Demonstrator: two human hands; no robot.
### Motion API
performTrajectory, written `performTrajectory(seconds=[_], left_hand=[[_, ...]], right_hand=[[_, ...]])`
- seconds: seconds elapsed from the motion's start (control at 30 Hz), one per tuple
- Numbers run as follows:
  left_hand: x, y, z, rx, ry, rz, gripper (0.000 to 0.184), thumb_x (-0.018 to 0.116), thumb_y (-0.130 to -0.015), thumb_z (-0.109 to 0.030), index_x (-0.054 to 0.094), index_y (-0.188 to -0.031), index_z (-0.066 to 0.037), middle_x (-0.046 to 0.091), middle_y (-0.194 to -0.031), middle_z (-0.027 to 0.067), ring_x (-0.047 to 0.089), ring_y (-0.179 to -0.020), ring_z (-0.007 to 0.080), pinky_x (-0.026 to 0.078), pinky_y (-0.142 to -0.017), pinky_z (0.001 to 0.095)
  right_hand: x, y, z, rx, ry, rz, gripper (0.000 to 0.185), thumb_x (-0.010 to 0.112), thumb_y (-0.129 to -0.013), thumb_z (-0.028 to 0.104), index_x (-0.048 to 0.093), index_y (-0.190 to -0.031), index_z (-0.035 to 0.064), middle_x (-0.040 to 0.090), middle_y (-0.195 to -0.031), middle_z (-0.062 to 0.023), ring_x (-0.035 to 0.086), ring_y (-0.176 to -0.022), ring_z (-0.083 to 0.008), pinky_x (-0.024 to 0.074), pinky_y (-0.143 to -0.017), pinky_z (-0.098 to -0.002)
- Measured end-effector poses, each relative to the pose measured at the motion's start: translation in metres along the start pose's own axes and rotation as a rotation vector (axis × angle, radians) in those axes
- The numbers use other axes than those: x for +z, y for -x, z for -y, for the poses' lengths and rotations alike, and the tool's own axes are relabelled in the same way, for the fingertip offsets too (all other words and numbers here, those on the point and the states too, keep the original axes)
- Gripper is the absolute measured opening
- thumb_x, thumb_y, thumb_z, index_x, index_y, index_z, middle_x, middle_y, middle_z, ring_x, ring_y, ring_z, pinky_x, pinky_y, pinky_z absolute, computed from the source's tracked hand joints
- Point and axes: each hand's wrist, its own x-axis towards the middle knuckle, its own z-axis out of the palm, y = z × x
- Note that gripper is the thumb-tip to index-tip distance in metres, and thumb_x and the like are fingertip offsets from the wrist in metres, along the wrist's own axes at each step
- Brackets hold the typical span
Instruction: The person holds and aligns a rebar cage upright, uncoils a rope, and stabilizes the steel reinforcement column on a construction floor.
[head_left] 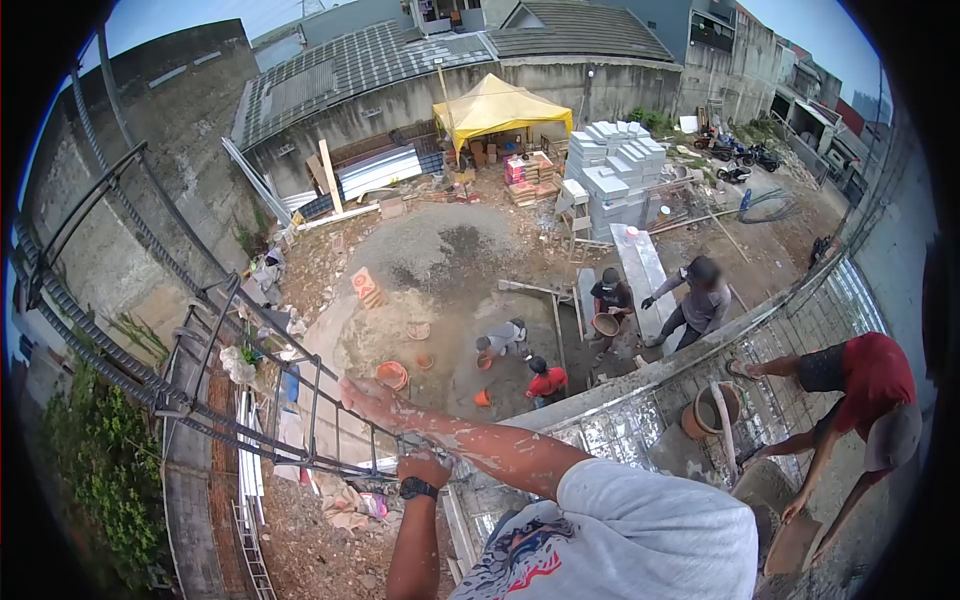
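My right hand (366,399), streaked with grey mortar, stretches out to the left with its fingers extended. It is just above the bars of a rebar column cage (275,335) and seems to hold nothing. My left hand (426,466), with a black watch on its wrist, is closed beside the lower end of the cage. What lies inside those fingers is hidden. The cage's ribbed bars and square ties rise toward the upper left. Under my arms is a concrete edge (535,418).
On the mesh deck at right, a person in a red shirt (880,385) bends by a bucket (705,412). Several workers stand below, one holding a bowl (606,324). Stacked pale blocks (612,170), a yellow canopy (500,102) and a gravel heap (430,240) lie beyond the drop.
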Motion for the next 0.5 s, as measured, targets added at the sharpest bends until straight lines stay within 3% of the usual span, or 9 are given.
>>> performTrajectory(seconds=[0.13, 0.33, 0.43, 0.5], left_hand=[[-0.012, 0.004, -0.004, -0.065, 0.089, 0.050, 0.076, 0.056, -0.074, -0.061, 0.054, -0.124, -0.004, 0.055, -0.116, 0.0334, 0.053, -0.110, 0.0429, 0.044, -0.090, 0.0470], [-0.019, 0.014, -0.009, -0.070, 0.102, 0.050, 0.073, 0.057, -0.075, -0.051, 0.049, -0.129, -0.004, 0.048, -0.123, 0.0362, 0.046, -0.118, 0.0462, 0.040, -0.094, 0.0500], [0.003, 0.010, -0.008, -0.084, 0.061, -0.069, 0.074, 0.057, -0.075, -0.051, 0.047, -0.131, -0.004, 0.048, -0.123, 0.0374, 0.045, -0.118, 0.0473, 0.040, -0.094, 0.0499], [0.013, 0.006, -0.006, -0.073, 0.018, -0.108, 0.074, 0.053, -0.077, -0.060, 0.051, -0.126, -0.005, 0.053, -0.120, 0.0303, 0.046, -0.116, 0.0454, 0.039, -0.094, 0.0508]], right_hand=[[0.002, 0.004, 0.008, -0.036, 0.044, -0.073, 0.047, 0.033, -0.099, 0.045, 0.050, -0.076, 0.0073, 0.043, -0.067, 0.0001, 0.042, -0.066, -0.0132, 0.0368, -0.065, -0.0283], [0.001, 0.002, 0.004, -0.014, 0.077, -0.068, 0.048, 0.032, -0.099, 0.046, 0.048, -0.075, 0.0073, 0.043, -0.067, -0.0003, 0.042, -0.067, -0.0134, 0.0359, -0.066, -0.0283], [0.003, 0.003, 0.006, -0.027, 0.067, -0.098, 0.051, 0.030, -0.098, 0.048, 0.046, -0.073, 0.0072, 0.041, -0.065, -0.0008, 0.040, -0.065, -0.0142, 0.0357, -0.065, -0.0292], [0.009, 0.001, 0.005, -0.071, 0.054, -0.152, 0.055, 0.027, -0.097, 0.051, 0.043, -0.070, 0.0064, 0.038, -0.062, -0.0019, 0.038, -0.060, -0.0161, 0.0355, -0.062, -0.0319]])
